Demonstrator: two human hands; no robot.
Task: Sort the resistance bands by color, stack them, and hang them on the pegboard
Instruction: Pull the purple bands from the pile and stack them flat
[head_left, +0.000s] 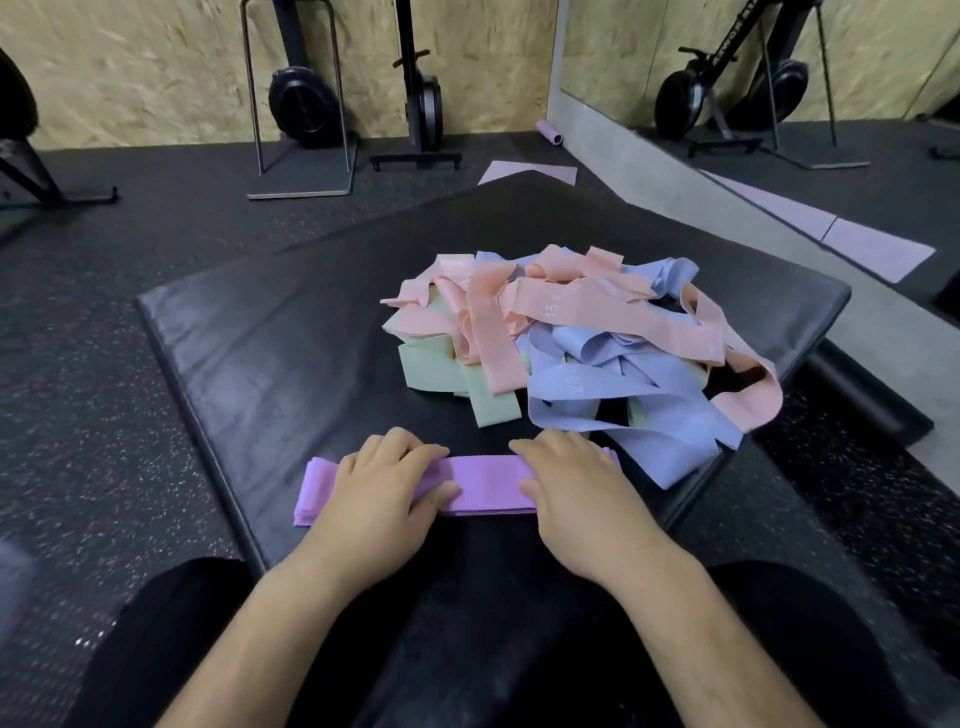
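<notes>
Left hand, right hand: both flat, uncurled, pressing purple band stack onto mat, likely squaring it. Unsorted heap beyond.

Purple bands stacked flat; pink, blue, green bands heaped behind.

Dim, even light — soft, bowed edges
</notes>
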